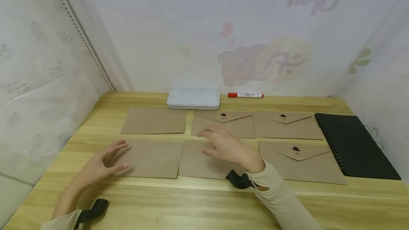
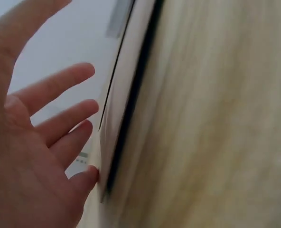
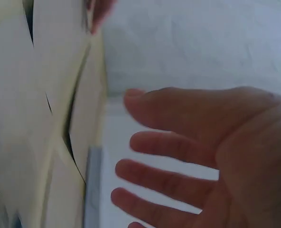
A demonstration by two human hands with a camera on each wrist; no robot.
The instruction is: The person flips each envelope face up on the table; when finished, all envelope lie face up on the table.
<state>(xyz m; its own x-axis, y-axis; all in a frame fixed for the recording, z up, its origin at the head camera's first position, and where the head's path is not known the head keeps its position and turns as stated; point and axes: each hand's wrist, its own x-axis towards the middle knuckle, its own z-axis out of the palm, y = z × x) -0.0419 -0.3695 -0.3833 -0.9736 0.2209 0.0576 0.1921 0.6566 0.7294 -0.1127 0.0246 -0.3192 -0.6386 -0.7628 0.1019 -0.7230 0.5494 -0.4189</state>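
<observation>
My left hand (image 1: 100,160), fingers spread and loosely bent, is at the left end of a plain brown paper envelope (image 1: 150,159) in the front row. In the left wrist view its fingers (image 2: 60,88) hold nothing; whether the little finger touches the envelope is unclear. Over the front middle envelope (image 1: 195,162) hovers my right hand (image 1: 228,148), partly covering it. The right wrist view shows that hand's fingers (image 3: 164,178) apart with nothing between them. To its right lies a front envelope (image 1: 306,168) with a pointed flap and a black hat print.
Behind lie a plain envelope (image 1: 153,121) and two flap-side-up envelopes, one in the middle (image 1: 220,127) and one at right (image 1: 287,130). A pale flat case (image 1: 193,98) and a red-capped marker (image 1: 246,95) sit at the back. A black spiral notebook (image 1: 361,144) occupies the right side.
</observation>
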